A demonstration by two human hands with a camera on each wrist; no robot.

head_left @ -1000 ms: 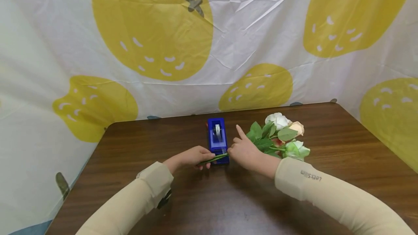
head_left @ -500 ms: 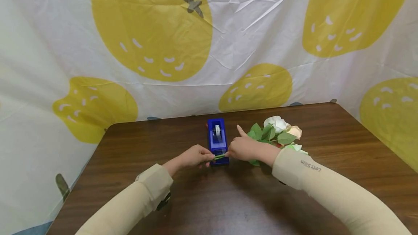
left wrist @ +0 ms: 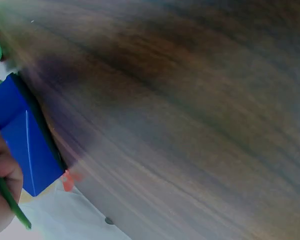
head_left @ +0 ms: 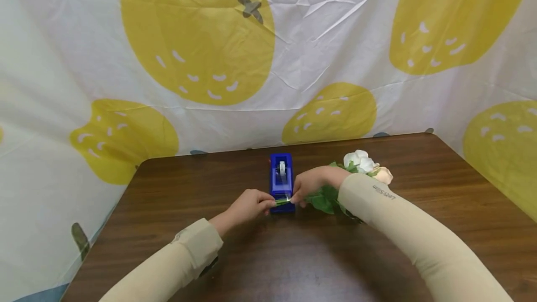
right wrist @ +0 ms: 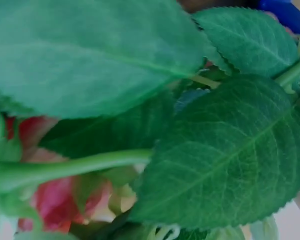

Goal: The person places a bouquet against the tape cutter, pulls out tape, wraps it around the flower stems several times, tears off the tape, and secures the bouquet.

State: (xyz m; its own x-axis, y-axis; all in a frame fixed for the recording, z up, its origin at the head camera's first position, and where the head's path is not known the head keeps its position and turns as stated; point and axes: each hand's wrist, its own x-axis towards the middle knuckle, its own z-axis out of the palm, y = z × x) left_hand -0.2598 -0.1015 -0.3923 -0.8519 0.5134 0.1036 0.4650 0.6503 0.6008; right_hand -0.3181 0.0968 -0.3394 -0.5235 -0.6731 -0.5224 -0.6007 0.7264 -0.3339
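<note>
In the head view my left hand point(head_left: 251, 205) pinches the cut ends of a bundle of green flower stems point(head_left: 283, 202) between thumb and fingers. A shiny strip of clear tape lies across the stems, close over the front of a blue tape dispenser point(head_left: 281, 187). My right hand point(head_left: 309, 184) bends down over the same stems, its fingertips pinching them beside the tape. The left wrist view shows a stem end point(left wrist: 15, 207) poking out of the left fist. Leaves point(right wrist: 230, 155) and a pinkish-red flower point(right wrist: 60, 200) fill the right wrist view, hiding the right fingers.
To the right, a white rose point(head_left: 358, 160) and a peach rose point(head_left: 383, 175) show beyond the right sleeve. Green leaves point(head_left: 322, 202) spread under that forearm. The brown wooden table point(head_left: 189, 176) ends at a lemon-printed cloth point(head_left: 201, 125) behind.
My right hand has rolled over, its raised forefinger now turned down toward the stems, with the wrist higher. The bouquet has turned with it, and the green-white flower is now hidden by the sleeve.
</note>
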